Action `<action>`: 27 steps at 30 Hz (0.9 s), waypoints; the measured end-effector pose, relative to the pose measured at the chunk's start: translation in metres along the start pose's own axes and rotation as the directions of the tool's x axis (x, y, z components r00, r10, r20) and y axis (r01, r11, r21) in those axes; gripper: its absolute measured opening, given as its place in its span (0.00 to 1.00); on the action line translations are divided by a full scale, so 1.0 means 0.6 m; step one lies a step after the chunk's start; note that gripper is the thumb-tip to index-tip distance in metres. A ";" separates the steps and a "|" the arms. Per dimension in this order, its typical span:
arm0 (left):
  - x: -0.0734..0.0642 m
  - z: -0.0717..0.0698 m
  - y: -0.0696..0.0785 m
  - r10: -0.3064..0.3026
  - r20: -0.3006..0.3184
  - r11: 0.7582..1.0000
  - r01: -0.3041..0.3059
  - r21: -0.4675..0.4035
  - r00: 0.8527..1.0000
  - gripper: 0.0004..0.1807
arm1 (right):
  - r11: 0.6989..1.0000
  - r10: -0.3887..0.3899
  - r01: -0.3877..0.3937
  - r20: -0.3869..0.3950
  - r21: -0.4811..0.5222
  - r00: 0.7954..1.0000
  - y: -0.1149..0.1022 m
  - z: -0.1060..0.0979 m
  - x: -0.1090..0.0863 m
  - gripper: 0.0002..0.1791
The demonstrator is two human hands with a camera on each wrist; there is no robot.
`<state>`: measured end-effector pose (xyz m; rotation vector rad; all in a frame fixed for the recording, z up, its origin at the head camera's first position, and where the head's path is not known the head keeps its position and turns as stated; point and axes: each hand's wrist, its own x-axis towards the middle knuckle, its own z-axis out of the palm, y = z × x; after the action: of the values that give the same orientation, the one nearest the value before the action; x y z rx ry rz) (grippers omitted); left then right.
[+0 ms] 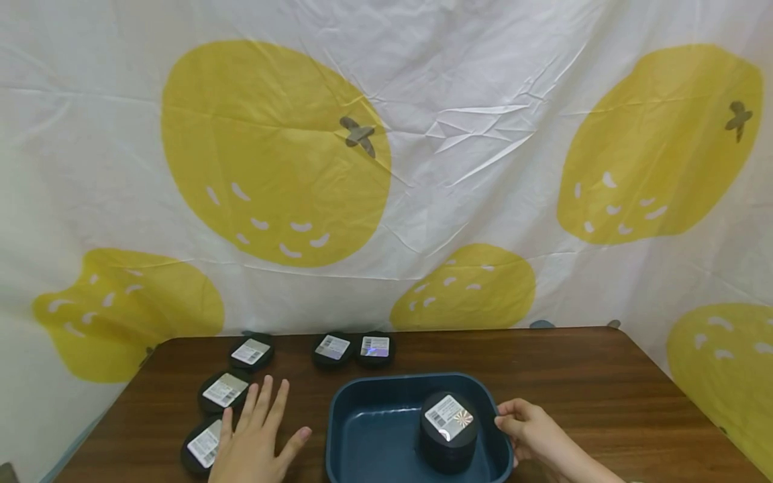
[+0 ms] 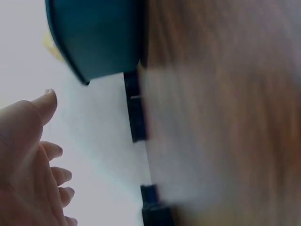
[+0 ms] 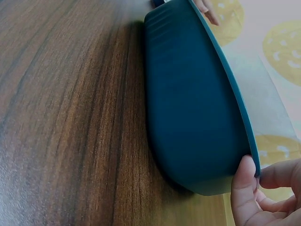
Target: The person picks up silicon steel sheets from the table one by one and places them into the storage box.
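My right hand [image 1: 537, 433] pinches the right rim of a dark blue plastic basin [image 1: 350, 402]; the right wrist view shows thumb and finger [image 3: 277, 173] on either side of that rim. Inside the basin, toward its right, a stack of black round containers [image 1: 448, 433] stands with a white label on top. My left hand [image 1: 250, 446] is spread with nothing in it, left of the basin. Next to its fingers are two labelled black round containers, one [image 1: 223, 391] behind and one [image 1: 202, 444] partly covered by the hand.
Another black round container [image 1: 251, 352] sits at the back left of the brown wooden table [image 1: 568, 376]. Two more, one [image 1: 332, 349] beside the other [image 1: 375, 349], stand near the back edge behind the basin. A white curtain [image 1: 471, 134] with yellow fruit shapes hangs behind.
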<state>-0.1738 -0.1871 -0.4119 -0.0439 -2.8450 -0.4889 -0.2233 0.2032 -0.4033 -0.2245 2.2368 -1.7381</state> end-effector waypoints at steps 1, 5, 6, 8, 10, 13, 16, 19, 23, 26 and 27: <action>0.000 -0.004 -0.003 -0.009 0.008 1.000 0.009 0.011 1.000 0.45 | 1.000 0.003 -0.003 -0.001 0.000 1.000 0.000 0.000 0.000 0.17; 0.002 -0.019 -0.018 -0.040 0.051 0.999 0.038 0.031 0.998 0.51 | 1.000 0.000 0.000 0.000 -0.002 1.000 0.000 -0.001 0.001 0.17; 0.002 -0.022 -0.023 -0.043 0.060 0.998 0.041 0.038 0.997 0.52 | 1.000 0.000 0.000 0.000 -0.002 1.000 0.001 -0.001 0.001 0.17; 0.003 -0.027 -0.034 -0.039 0.070 0.999 0.036 0.040 0.997 0.54 | 1.000 -0.001 0.001 0.003 -0.001 1.000 0.001 -0.001 0.001 0.17; 0.004 -0.032 -0.047 -0.030 0.081 0.999 0.028 0.029 0.996 0.54 | 1.000 0.001 -0.001 0.003 0.001 1.000 0.001 0.000 0.002 0.17; 0.003 -0.042 -0.069 -0.013 0.081 1.000 0.013 0.000 0.997 0.56 | 1.000 0.004 -0.004 0.004 0.004 1.000 0.002 0.000 0.001 0.17; 0.003 -0.052 -0.091 -0.012 0.081 1.000 0.014 -0.023 0.997 0.57 | 1.000 0.005 -0.005 0.002 0.002 1.000 0.002 0.001 0.001 0.17; 0.004 -0.061 -0.113 -0.024 0.080 0.999 0.026 -0.024 0.997 0.59 | 1.000 0.006 -0.006 0.000 0.003 1.000 0.002 0.001 0.000 0.17; 0.004 -0.070 -0.140 -0.038 0.087 0.999 0.041 -0.029 0.995 0.60 | 1.000 0.012 -0.012 -0.004 0.005 1.000 0.000 0.002 0.001 0.17; 0.005 -0.075 -0.158 -0.034 0.086 0.998 0.037 -0.041 0.996 0.61 | 1.000 0.012 -0.012 -0.009 0.003 1.000 0.000 0.002 0.001 0.17; 0.004 -0.077 -0.163 -0.028 0.080 0.998 0.032 -0.053 0.996 0.60 | 1.000 0.012 -0.012 -0.009 0.003 1.000 0.000 0.002 0.001 0.17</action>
<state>-0.1719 -0.2948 -0.4011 -0.0315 -2.9138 -0.5828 -0.2233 0.2020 -0.4033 -0.2022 2.2373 -1.7394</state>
